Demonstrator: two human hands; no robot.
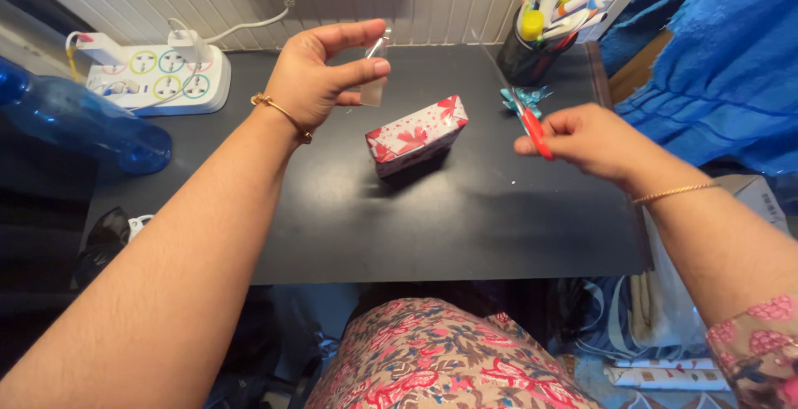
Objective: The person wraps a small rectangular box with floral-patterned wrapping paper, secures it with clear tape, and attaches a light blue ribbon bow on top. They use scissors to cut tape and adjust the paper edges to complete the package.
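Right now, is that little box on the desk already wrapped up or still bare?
Wrapped. The small box is fully covered in white paper with red flowers, its visible sides and end closed, lying on the black desk. No bare cardboard shows.

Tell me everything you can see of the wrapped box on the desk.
The wrapped box is a small rectangular block covered in white paper with red and pink flower prints. It sits on the black desk, near the middle, turned at an angle and casting a shadow in front. Nothing touches it: the left hand is raised behind it and the right hand is off to its right.
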